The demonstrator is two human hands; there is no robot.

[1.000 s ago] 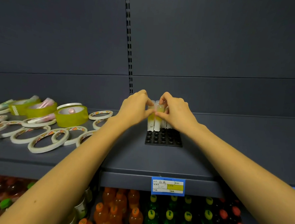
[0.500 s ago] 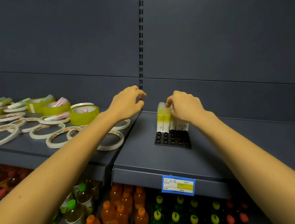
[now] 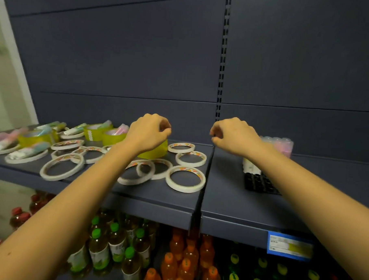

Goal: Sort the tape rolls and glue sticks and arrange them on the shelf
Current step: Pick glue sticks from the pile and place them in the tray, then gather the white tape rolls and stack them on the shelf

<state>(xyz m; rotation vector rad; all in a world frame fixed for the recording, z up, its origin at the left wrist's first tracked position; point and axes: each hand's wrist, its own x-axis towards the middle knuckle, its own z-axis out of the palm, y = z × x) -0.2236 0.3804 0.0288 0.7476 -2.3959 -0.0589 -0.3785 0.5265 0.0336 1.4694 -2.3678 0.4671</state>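
Above the back of the shelf (image 3: 223, 196), both hands hang in the air with knuckles up and fingers loosely curled, and nothing shows in either. The left hand (image 3: 148, 132) is over a yellow tape roll (image 3: 155, 152) that stands on the left board near the seam between the two boards. The right hand (image 3: 235, 136) is just past that seam, over the back of the right board, and the two hands are well apart. Behind the right wrist a block of upright glue sticks (image 3: 279, 145) with pinkish caps stands in a black studded tray (image 3: 259, 183); the forearm hides part of it, and the tray's front rows are bare. White tape rings lie flat across the left board: one large ring (image 3: 167, 178) by the seam near the front edge, two smaller rings (image 3: 190, 159) behind it, and others overlapping toward the left. Farther back and left stand more yellow tape rolls (image 3: 95, 132), with loose glue sticks (image 3: 74, 130) lying on and among them, blurred at the far left edge. A blue price label (image 3: 290, 246) is fixed to the front lip of the right board. On the level below stand bottles with orange caps (image 3: 186, 264) and bottles with green caps (image 3: 99, 247). A dark back panel (image 3: 119, 63) rises behind the shelf, split by a slotted upright (image 3: 221, 78).
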